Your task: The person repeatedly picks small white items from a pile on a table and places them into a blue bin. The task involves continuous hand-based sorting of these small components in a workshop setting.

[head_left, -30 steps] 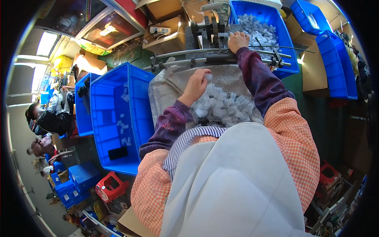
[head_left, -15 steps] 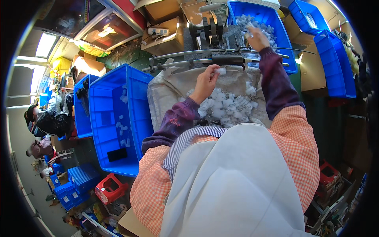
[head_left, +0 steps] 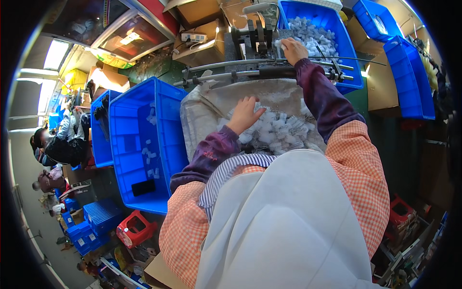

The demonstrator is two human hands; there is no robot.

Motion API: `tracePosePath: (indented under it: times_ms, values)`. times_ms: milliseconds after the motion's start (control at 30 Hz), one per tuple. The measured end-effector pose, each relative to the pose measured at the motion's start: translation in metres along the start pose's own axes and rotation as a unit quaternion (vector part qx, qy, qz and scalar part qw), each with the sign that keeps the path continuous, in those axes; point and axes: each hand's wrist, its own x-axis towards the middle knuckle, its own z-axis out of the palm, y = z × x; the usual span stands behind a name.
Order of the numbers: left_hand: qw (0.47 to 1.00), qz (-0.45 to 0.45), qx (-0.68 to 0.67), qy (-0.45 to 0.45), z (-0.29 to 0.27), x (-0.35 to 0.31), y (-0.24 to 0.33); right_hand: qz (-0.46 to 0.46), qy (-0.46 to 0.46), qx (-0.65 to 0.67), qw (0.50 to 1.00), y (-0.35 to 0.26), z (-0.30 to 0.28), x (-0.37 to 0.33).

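My left hand (head_left: 245,115) rests over a heap of small white ribbed plastic pieces (head_left: 284,131), its fingers and thumb apart and touching the pieces at the heap's upper left. The heap lies on a pale cloth sheet (head_left: 202,103) in front of me. Farther off, my right hand (head_left: 295,51) is at the right side of a dark metal machine (head_left: 259,38). Its fingers are closed on a small whitish plastic piece (head_left: 278,43), partly hidden by the fingertips. Metal rods (head_left: 219,78) run across between the machine and the cloth.
A blue bin (head_left: 349,43) full of similar white pieces stands beyond my right hand. To the left, a larger blue bin (head_left: 166,120) holds a few pieces and a black flat object (head_left: 143,188). A thin dark rod (head_left: 361,59) juts out rightward. Cardboard boxes (head_left: 202,50) stand behind.
My left hand has moved down from the rods onto the heap, with its fingers now apart. My right hand has moved left from over the far bin to the machine.
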Motion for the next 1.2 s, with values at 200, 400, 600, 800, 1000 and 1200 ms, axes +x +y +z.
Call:
tracePosePath:
  times_ms: [200, 400, 600, 800, 1000, 1200]
  values:
    - [0.998, 0.048, -0.028, -0.016, -0.012, -0.020, -0.003, 0.008, 0.010, -0.128, 0.992, 0.002, 0.026, 0.012]
    - [0.988, 0.110, -0.089, -0.063, -0.019, -0.026, -0.021, 0.011, -0.018, -0.116, 0.993, 0.008, 0.033, 0.016]
    - [0.984, 0.114, -0.126, -0.046, -0.022, -0.026, -0.037, 0.037, -0.070, -0.076, 0.994, 0.012, 0.031, 0.023]
    - [0.986, 0.108, -0.124, -0.006, -0.023, -0.026, -0.032, 0.098, -0.095, -0.171, 0.976, 0.002, 0.022, 0.026]
    - [0.978, 0.099, -0.176, 0.045, -0.035, -0.018, -0.012, 0.085, -0.053, -0.162, 0.982, 0.002, 0.009, 0.004]
    - [0.977, 0.101, -0.136, 0.132, -0.032, -0.013, 0.009, 0.079, -0.032, -0.196, 0.977, -0.017, 0.029, 0.006]
